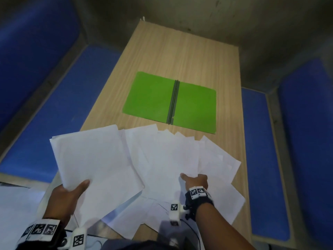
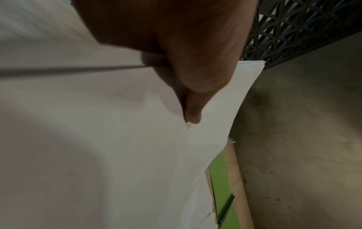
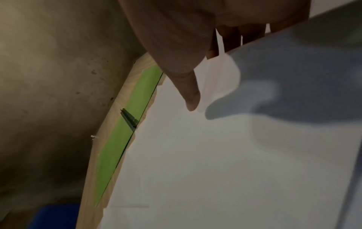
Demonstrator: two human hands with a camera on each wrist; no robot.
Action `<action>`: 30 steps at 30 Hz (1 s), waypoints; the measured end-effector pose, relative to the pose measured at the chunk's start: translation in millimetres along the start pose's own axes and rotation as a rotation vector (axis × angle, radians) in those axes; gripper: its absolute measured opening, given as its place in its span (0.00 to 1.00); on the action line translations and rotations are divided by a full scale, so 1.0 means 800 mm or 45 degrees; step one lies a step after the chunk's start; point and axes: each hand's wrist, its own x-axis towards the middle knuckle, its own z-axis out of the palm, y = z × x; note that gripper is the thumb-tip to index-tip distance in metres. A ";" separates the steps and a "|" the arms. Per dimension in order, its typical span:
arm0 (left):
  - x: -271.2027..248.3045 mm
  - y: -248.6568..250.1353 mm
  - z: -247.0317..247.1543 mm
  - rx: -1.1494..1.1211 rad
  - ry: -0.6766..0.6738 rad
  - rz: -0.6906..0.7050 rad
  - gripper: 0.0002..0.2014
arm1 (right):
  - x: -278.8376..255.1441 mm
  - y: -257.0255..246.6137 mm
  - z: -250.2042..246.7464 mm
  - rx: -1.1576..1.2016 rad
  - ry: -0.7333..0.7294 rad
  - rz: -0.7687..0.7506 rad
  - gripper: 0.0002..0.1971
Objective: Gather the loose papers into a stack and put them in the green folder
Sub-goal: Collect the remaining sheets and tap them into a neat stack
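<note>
Matt white paper sheets (image 1: 173, 159) lie on a pale wood-grain surface (image 1: 162, 55), smooth-looking; the flat green folder (image 1: 149, 96) seems matt card, its dark spine strip (image 1: 173, 101) possibly plastic.

The right hand (image 3: 188, 51) slides its fingers under a white sheet (image 3: 293, 69); beyond its thumb lies the green folder (image 3: 125, 131).

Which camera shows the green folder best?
The head view: the folder lies open and whole on the table, beyond the papers. Both wrist views catch only a thin green strip past the papers.
</note>
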 end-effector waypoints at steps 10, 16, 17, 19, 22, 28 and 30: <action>-0.008 -0.013 0.021 0.094 -0.064 -0.015 0.17 | -0.001 -0.018 0.012 -0.046 -0.068 -0.141 0.10; -0.010 -0.018 0.016 0.126 -0.074 -0.033 0.16 | 0.012 -0.008 -0.060 0.284 -0.039 -0.149 0.18; -0.009 -0.020 0.016 0.133 -0.070 -0.038 0.16 | 0.012 -0.001 -0.077 0.328 0.003 -0.102 0.20; -0.007 -0.022 0.016 0.138 -0.070 -0.048 0.16 | 0.012 0.024 -0.114 0.364 0.083 -0.006 0.23; -0.005 -0.025 0.018 0.139 -0.085 -0.049 0.16 | 0.018 0.085 -0.148 0.135 0.110 0.123 0.33; 0.003 -0.026 0.027 0.180 -0.098 -0.034 0.17 | 0.012 0.128 -0.132 -0.313 0.324 0.448 0.49; 0.004 -0.025 0.029 0.198 -0.097 -0.028 0.17 | 0.005 0.122 -0.121 -0.296 0.323 0.438 0.49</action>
